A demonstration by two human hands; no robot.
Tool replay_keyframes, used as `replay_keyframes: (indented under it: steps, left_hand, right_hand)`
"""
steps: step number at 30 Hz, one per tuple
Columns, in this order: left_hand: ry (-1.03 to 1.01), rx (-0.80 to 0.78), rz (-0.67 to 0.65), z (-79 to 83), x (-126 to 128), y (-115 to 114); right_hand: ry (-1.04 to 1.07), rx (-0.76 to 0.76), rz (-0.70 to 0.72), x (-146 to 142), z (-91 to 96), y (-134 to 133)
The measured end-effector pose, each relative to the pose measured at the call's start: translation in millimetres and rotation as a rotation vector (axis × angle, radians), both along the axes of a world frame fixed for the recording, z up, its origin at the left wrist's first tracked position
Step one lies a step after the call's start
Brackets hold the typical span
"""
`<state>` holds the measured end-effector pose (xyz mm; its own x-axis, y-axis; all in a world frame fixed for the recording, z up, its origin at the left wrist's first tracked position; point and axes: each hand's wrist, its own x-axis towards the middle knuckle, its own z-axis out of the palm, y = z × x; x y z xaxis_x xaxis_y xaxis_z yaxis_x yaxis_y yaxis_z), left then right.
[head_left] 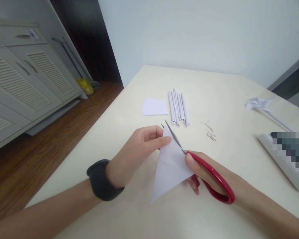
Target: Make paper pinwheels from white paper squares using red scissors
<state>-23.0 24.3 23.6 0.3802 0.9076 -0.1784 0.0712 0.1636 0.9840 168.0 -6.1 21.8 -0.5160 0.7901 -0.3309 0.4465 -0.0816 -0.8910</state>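
Note:
My left hand (137,149), with a dark band on its wrist, pinches the top corner of a folded white paper triangle (170,166) above the cream table (139,215). In my right hand (201,169) are red-handled scissors (209,176), fingers through the loops. Their blades are open and straddle the paper's upper edge, tips pointing away from me near my left fingertips.
Farther back lie a small white paper square (154,107), several rolled white paper tubes (178,108) and a few tiny pins or sticks (210,131). A folded paper pinwheel (260,103) and a white tray (284,159) sit at right. Cabinets (27,76) and wooden floor (40,149) are left.

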Motion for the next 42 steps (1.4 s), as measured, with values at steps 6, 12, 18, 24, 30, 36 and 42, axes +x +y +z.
replay_keyframes:
  steps: [6, 12, 18, 24, 30, 36, 42]
  left_hand:
    - [-0.030, -0.020, -0.001, -0.7, 0, -1]
    - [-0.048, -0.022, -0.010, -0.7, 0, -1]
    - [-0.068, -0.025, -0.004, -1.5, 0, -2]
    - [-0.070, -0.039, -0.009, -1.0, 0, -1]
    - [-0.068, -0.035, -0.008, 0.0, -1, -1]
    - [-0.043, -0.047, -0.048, 0.6, -1, -1]
    - [-0.078, -0.068, -0.062, -1.8, -2, -2]
  right_hand:
    - [0.008, 0.017, 0.015, 2, -1.4, 0]
    - [0.023, 0.030, 0.012, 3, -8.9, 1]
    - [0.013, 0.041, 0.003, 3, -14.2, 2]
    - [0.027, 0.043, 0.010, 4, -15.0, 0]
    - [0.046, 0.036, -0.002, 2, -12.7, 0]
    - [0.004, 0.066, -0.009, -1, -5.3, 0]
    - [0.024, 0.074, 0.016, 2, -13.4, 1]
